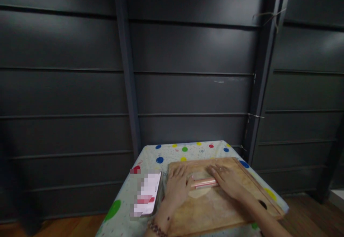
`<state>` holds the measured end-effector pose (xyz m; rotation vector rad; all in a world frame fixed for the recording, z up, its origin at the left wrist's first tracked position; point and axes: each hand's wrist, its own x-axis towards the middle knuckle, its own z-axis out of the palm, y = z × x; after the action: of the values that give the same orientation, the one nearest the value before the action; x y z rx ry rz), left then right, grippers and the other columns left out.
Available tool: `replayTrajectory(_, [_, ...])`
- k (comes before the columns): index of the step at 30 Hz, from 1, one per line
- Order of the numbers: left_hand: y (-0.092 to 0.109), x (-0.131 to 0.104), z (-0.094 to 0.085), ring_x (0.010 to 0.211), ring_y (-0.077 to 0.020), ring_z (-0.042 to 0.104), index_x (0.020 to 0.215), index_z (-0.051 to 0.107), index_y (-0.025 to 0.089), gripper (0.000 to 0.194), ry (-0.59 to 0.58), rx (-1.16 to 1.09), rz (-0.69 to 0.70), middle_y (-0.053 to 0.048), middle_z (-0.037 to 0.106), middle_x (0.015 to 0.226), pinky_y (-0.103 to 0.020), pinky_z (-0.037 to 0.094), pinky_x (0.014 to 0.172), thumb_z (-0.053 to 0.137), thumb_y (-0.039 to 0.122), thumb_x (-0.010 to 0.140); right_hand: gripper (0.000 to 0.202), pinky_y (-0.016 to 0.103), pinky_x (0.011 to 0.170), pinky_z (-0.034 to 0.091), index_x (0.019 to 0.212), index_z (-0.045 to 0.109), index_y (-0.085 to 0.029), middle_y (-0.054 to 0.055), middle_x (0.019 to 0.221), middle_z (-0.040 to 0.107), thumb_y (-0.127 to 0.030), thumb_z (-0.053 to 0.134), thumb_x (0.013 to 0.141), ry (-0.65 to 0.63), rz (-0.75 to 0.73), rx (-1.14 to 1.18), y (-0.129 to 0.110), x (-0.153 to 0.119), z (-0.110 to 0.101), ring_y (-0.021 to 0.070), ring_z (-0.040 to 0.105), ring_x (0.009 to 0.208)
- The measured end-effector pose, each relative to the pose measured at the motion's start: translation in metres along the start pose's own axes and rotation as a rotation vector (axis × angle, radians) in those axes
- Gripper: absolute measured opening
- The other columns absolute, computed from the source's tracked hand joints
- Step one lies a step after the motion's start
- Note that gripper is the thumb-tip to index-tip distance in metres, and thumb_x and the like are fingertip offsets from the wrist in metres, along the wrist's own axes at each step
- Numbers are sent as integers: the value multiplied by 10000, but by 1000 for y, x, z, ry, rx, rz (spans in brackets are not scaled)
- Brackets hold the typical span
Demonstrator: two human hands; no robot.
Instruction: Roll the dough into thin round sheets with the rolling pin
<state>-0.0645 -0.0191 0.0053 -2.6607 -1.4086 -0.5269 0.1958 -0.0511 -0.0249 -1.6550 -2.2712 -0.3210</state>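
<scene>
My left hand [177,185] and right hand [225,180] lie flat, fingers extended, at opposite ends of a striped rolling pin [205,184]. Pin lies across wooden board [209,213]; phone [149,194] left of board.

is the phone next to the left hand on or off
On: the phone shows a bright, whitish screen with red patches, though part of it is pixelated.
</scene>
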Motion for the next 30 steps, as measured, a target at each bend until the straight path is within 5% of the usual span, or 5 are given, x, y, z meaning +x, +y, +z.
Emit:
replayTrajectory(7, [-18,48,8,1455,-281,278,1477,407,165,602,4,39,-187,-78,380,1548,-533,214,1182,282,483,981,521,495,1132,306,1428,483,-201,110,1468,457,-213,353,923,-95,64,-92,20,61,13,277,399,1374])
replayTrajectory(14, [-33,71,15,1435,-300,318,1473,380,90,663,79,17,-286,-150,389,1541,-512,224,1175,316,506,961,543,485,1122,315,1430,479,-210,98,1477,444,-253,410,893,-109,77,-82,32,83,23,266,409,1368])
replayTrajectory(17, [-33,68,17,1449,-313,283,1486,368,108,661,67,39,-283,-153,338,1566,-533,205,1176,313,513,966,546,505,1092,356,1431,480,-208,116,1437,497,-240,426,889,-100,62,-71,32,80,23,298,454,1333])
replayTrajectory(23, [-28,49,19,1461,-314,252,1441,466,273,495,-231,74,10,-63,323,1583,-586,228,1144,272,359,994,511,480,1063,399,1402,518,-270,79,1379,560,-225,404,905,-70,34,7,26,57,20,297,528,1269])
replayTrajectory(30, [-15,28,13,1437,-264,320,1447,454,180,523,-123,111,76,-89,428,1530,-501,224,1177,203,270,998,509,447,1084,386,1382,535,-166,133,1413,519,-171,367,901,3,8,-29,12,36,16,290,496,1301])
